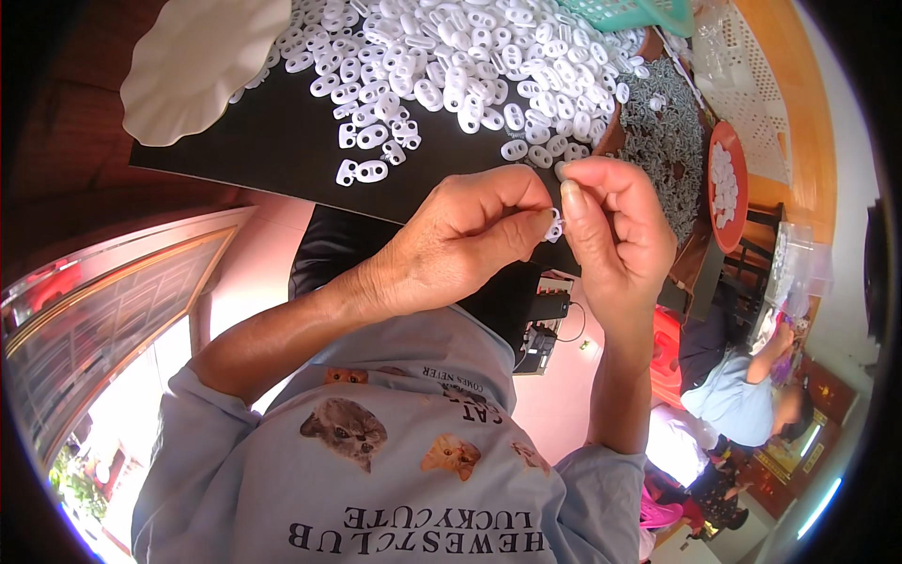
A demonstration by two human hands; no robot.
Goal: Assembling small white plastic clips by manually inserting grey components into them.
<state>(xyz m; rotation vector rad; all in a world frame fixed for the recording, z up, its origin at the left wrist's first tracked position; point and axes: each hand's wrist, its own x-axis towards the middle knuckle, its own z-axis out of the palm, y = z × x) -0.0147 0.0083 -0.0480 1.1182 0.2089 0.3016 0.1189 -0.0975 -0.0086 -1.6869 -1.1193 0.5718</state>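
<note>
Above my lap, at the near edge of the dark table, my two hands meet. My left hand (pixel 470 235) is closed in a pinch, thumb and forefinger gripping a small white two-holed plastic piece (pixel 554 226). Right beside it, my right hand (pixel 620 221) has thumb and forefinger brought together; anything between those tips is too small to make out. Past the hands spreads a big heap of white oval two-holed plastic pieces (pixel 451 66). Several pieces with square tabs (pixel 348 172) lie in front of the heap. Small grey metal springs (pixel 658 141) fill a container at the right.
A cream scalloped dish (pixel 202 66) stands at the far left of the dark tabletop (pixel 254 141). A green basket (pixel 648 14) is at the back right. Right of the springs is an orange-red bowl (pixel 739 164) with white pieces. Another person (pixel 742 399) sits farther off.
</note>
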